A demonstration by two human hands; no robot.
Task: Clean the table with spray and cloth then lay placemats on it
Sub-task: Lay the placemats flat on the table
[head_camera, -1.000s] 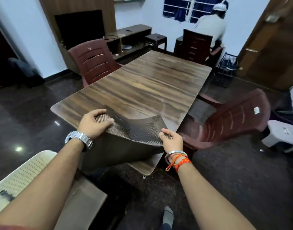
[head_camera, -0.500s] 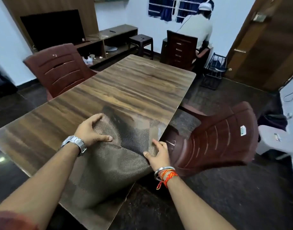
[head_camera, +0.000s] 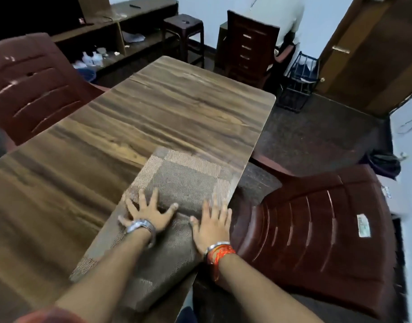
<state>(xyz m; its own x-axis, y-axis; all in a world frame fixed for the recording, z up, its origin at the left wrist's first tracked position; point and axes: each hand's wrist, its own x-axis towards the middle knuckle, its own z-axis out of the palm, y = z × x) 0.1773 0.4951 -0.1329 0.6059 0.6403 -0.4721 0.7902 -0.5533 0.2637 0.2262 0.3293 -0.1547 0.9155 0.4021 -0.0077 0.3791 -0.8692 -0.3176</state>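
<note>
A brown woven placemat (head_camera: 184,180) with a paler border lies along the right edge of the wooden table (head_camera: 135,117). Its far part is flat, and a low fold crosses it between my hands. My left hand (head_camera: 149,212), with a metal watch on the wrist, presses flat on the mat with fingers spread. My right hand (head_camera: 212,220), with bangles and an orange thread on the wrist, presses palm down on the mat's right edge by the table edge. Neither hand grips anything. No spray bottle or cloth is in view.
A maroon plastic chair (head_camera: 317,234) stands close to the table's right side, another (head_camera: 34,87) at the left. At the far end a person (head_camera: 277,17) sits on a dark chair (head_camera: 249,47). A stool (head_camera: 184,31), a low shelf unit (head_camera: 107,33) and a black wire rack (head_camera: 298,82) stand beyond.
Both hands let go of the curled placemat and now press on it with open palms. The mat went from lifted and bent to lying on the table. The view moved closer.
</note>
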